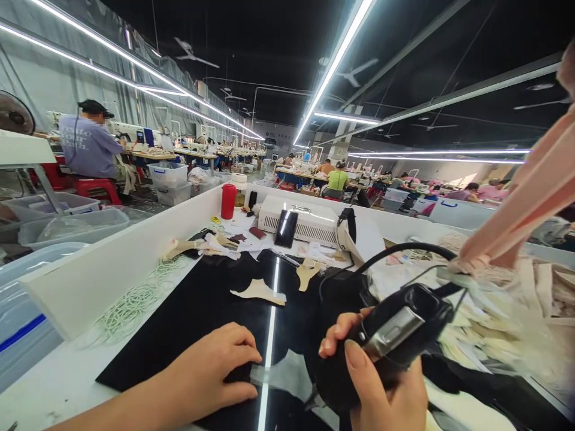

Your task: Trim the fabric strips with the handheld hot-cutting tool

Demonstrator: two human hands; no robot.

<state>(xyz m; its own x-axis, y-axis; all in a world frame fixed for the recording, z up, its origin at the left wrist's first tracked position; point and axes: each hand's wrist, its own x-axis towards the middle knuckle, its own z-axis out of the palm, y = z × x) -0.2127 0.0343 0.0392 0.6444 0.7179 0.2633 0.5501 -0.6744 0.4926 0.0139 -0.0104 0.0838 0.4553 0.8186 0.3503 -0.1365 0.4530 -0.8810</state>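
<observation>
My left hand rests on the black work mat, fingers curled and pressing a small translucent fabric piece at its edge. My right hand grips a black hand-held tool with a metal plate and a black cord looping up behind it. The tool sits just right of the fabric piece. Cream cut fabric pieces lie further up the mat.
A white partition wall borders the table on the left. A red bottle, a white box machine and a phone stand at the back. Pink straps hang at right over piled cream trims. Other workers sit at distant tables.
</observation>
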